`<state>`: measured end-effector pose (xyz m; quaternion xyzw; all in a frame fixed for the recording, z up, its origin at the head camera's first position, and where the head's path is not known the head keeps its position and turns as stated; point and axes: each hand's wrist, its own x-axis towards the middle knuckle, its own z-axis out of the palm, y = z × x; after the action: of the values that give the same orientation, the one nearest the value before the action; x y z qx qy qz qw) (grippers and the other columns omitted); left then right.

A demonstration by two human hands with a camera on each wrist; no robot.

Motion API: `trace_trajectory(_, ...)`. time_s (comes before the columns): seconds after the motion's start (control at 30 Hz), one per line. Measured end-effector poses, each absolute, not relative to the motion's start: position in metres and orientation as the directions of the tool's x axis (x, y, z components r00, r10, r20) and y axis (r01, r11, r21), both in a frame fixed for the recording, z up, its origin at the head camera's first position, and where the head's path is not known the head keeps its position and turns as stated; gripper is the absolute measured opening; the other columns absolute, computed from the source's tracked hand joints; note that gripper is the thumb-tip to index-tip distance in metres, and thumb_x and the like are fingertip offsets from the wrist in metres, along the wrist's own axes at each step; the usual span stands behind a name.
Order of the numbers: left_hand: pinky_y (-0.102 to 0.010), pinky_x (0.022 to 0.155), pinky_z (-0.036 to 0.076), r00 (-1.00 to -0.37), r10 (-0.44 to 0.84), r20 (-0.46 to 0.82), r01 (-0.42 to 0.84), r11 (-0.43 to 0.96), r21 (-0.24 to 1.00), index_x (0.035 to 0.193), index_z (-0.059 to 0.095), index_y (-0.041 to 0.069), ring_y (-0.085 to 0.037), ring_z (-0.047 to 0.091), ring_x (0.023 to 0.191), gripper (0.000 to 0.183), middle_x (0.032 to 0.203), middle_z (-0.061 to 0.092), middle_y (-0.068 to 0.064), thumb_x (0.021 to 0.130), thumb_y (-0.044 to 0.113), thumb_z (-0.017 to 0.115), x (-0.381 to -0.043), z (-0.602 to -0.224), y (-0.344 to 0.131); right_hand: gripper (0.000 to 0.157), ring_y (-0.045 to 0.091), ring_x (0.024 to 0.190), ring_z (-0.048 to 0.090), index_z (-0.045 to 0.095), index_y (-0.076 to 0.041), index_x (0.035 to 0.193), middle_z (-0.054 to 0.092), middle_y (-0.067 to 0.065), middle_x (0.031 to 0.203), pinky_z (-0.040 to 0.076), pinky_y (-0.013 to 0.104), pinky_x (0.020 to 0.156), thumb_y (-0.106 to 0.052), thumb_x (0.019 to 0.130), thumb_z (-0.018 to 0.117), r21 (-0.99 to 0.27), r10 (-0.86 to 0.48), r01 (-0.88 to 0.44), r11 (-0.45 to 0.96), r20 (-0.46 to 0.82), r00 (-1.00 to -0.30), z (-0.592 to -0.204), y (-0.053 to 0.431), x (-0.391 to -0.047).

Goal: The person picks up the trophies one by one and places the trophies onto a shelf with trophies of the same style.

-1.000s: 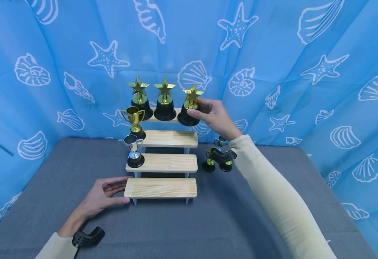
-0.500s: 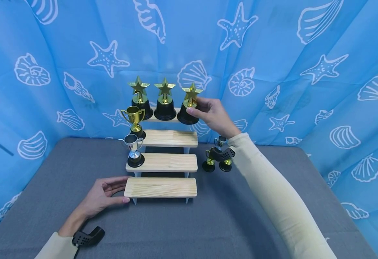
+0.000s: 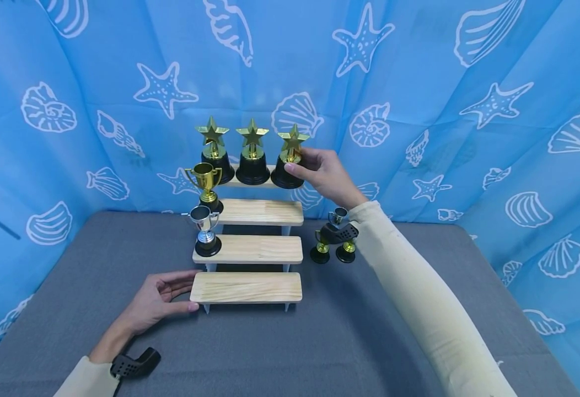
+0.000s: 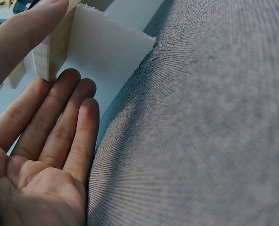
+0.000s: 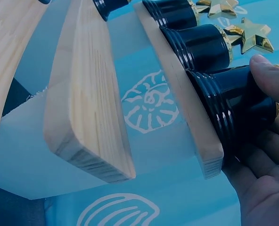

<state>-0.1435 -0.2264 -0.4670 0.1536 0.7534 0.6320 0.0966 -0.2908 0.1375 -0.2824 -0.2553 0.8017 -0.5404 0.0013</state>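
At the top step's right end, my right hand [image 3: 327, 173] grips a gold star trophy [image 3: 291, 142] by its black base, thumb in front. The right wrist view has that black base [image 5: 231, 101] against the top board [image 5: 177, 84]. Two matching star trophies [image 3: 252, 149] stand to its left. A gold cup trophy [image 3: 207, 182] is at the left of the step below, and a silver cup trophy [image 3: 205, 226] one step lower. My left hand [image 3: 158, 303] holds the left end of the wooden stepped display stand's bottom board [image 3: 247, 288], thumb at the front, fingers behind.
Several small cup trophies [image 3: 338, 215] stand on the grey cloth table [image 3: 250, 353] right of the stand, partly hidden by the right wrist's camera [image 3: 339, 232]. A blue shell-print curtain [image 3: 419, 82] hangs close behind.
My right hand has brought the star trophy slightly up and to the left, straightening it on the top step's right end. My left hand stays put.
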Motion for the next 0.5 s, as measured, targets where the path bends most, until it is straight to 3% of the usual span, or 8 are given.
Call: trace_trajectory(0.5, -0.023, 0.098, 0.053, -0.937, 0.348, 0.04, 0.101, 0.159, 0.982, 0.141, 0.048, -0.013, -0.007, 0.064, 0.114, 0.068, 0.139, 0.052, -0.035, 0.083, 0.003, 0.082, -0.1436, -0.4671, -0.2267, 0.045, 0.026, 0.12, 0.064, 0.057, -0.001, 0.141, 0.066, 0.016, 0.131, 0.053, 0.036, 0.103, -0.016, 0.1, 0.067, -0.886, -0.407, -0.388, 0.256, 0.265, -0.874, -0.2843, 0.1367, -0.2945)
